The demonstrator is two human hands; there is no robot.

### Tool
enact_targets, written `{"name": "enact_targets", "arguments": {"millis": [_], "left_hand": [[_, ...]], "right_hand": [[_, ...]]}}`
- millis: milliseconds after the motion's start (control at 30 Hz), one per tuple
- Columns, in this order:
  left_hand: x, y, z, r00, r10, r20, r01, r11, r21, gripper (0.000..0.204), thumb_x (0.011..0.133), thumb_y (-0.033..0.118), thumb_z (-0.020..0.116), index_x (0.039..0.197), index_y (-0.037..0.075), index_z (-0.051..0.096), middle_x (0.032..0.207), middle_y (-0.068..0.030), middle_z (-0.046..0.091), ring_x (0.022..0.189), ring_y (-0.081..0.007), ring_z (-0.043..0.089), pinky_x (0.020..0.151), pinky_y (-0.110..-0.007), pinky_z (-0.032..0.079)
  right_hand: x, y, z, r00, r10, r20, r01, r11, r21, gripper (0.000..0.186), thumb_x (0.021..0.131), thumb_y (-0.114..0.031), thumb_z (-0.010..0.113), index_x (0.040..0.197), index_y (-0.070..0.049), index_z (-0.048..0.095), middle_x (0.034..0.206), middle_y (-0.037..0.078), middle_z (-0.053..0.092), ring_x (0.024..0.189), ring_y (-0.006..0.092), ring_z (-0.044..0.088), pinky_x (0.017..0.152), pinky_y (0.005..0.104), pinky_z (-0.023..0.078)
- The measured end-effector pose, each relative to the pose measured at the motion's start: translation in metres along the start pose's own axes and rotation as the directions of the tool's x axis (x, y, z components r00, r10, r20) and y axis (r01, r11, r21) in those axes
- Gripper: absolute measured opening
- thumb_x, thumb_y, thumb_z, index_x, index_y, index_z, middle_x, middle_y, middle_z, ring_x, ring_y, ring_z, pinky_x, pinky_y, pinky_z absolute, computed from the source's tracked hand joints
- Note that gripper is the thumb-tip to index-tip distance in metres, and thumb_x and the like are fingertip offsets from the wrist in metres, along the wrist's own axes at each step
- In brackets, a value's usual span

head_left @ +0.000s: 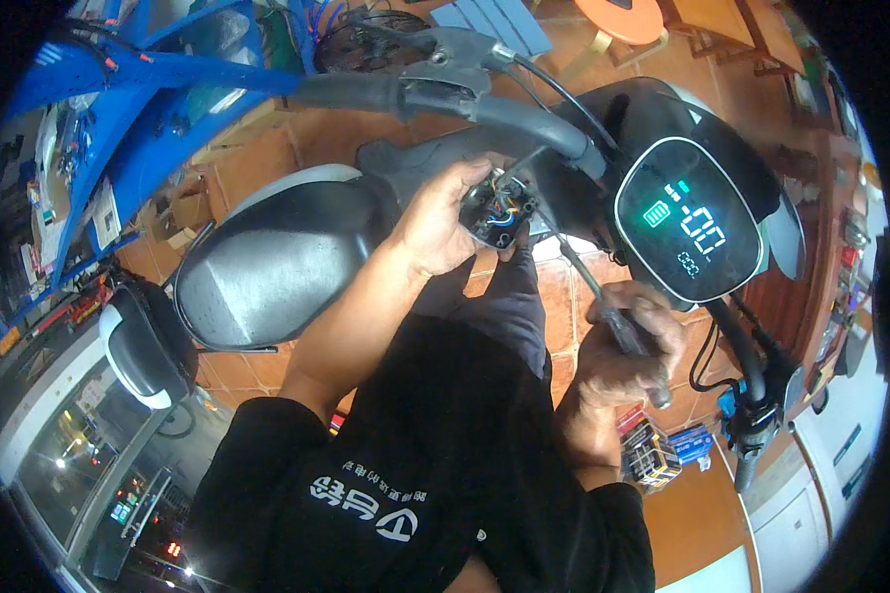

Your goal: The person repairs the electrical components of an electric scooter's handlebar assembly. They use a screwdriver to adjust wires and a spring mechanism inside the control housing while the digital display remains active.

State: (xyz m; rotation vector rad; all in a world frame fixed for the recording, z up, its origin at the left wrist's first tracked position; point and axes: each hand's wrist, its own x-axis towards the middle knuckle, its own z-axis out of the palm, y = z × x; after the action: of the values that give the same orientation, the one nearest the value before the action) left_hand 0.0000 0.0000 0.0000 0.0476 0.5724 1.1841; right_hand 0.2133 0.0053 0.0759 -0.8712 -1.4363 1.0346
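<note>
My left hand [443, 219] is closed round an open black handlebar switch housing [487, 225], with several thin coloured wires [507, 210] showing inside it. A long screwdriver [584, 269] is held in my right hand [631, 346], its dark handle across the palm. The shaft points up and left, and its tip is at or very near the housing's right edge; exact contact is too small to make out. Just above hangs the bent black handlebar [524, 121] of an electric scooter. To the right of the housing, the scooter's display [690, 219] is lit with a green battery symbol.
The scooter's black seat [277, 262] and rear case [143, 341] lie to the left. A blue shelf rack [153, 114] stands at far left. The other handlebar grip [752, 450] with cables juts out at right. Small boxes [653, 457] sit below it; an orange stool [623, 18] is at the top.
</note>
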Motion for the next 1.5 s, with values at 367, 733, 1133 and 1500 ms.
{"name": "enact_targets", "arguments": {"millis": [367, 733, 1133, 1500], "left_hand": [[-0.001, -0.007, 0.02, 0.977, 0.214, -0.005, -0.209, 0.948, -0.242, 0.049, 0.088, 0.041, 0.051, 0.121, 0.006, 0.054, 0.115, -0.0249, 0.059, 0.096, -0.0401, 0.063, 0.074, -0.05, 0.056], [-0.006, -0.01, 0.026, 0.977, 0.212, -0.023, -0.208, 0.922, -0.325, 0.054, 0.089, 0.045, 0.048, 0.125, 0.005, 0.056, 0.115, -0.025, 0.06, 0.103, -0.0367, 0.06, 0.079, -0.046, 0.053], [-0.009, -0.011, 0.029, 0.979, 0.203, 0.0, -0.194, 0.936, -0.293, 0.053, 0.091, 0.049, 0.046, 0.119, 0.005, 0.057, 0.111, -0.0237, 0.061, 0.099, -0.0346, 0.059, 0.072, -0.044, 0.053], [-0.008, -0.012, 0.031, 0.968, 0.245, -0.055, -0.251, 0.929, -0.272, 0.052, 0.092, 0.052, 0.049, 0.116, 0.006, 0.058, 0.105, -0.0234, 0.063, 0.092, -0.0351, 0.062, 0.066, -0.042, 0.055]], "right_hand": [[-0.01, -0.001, 0.004, 0.981, 0.069, 0.181, -0.058, 0.996, -0.065, 0.023, 0.091, -0.015, 0.065, 0.102, -0.001, 0.051, 0.104, 0.023, 0.057, 0.072, 0.0238, 0.066, 0.062, 0.0304, 0.055], [-0.015, 0.012, 0.013, 0.987, 0.126, 0.094, -0.133, 0.989, 0.068, 0.021, 0.089, -0.013, 0.068, 0.1, 0.003, 0.06, 0.102, 0.024, 0.066, 0.081, 0.0284, 0.07, 0.072, 0.0361, 0.058], [-0.026, 0.026, 0.022, 0.964, 0.262, 0.051, -0.259, 0.874, 0.41, 0.02, 0.096, -0.014, 0.059, 0.108, 0.002, 0.055, 0.115, 0.027, 0.061, 0.094, 0.0282, 0.067, 0.083, 0.04, 0.056], [-0.042, 0.035, 0.026, 0.978, 0.199, 0.059, -0.206, 0.884, 0.419, 0.02, 0.096, -0.012, 0.059, 0.108, 0.003, 0.055, 0.118, 0.029, 0.06, 0.1, 0.0341, 0.066, 0.089, 0.0437, 0.054]]}}
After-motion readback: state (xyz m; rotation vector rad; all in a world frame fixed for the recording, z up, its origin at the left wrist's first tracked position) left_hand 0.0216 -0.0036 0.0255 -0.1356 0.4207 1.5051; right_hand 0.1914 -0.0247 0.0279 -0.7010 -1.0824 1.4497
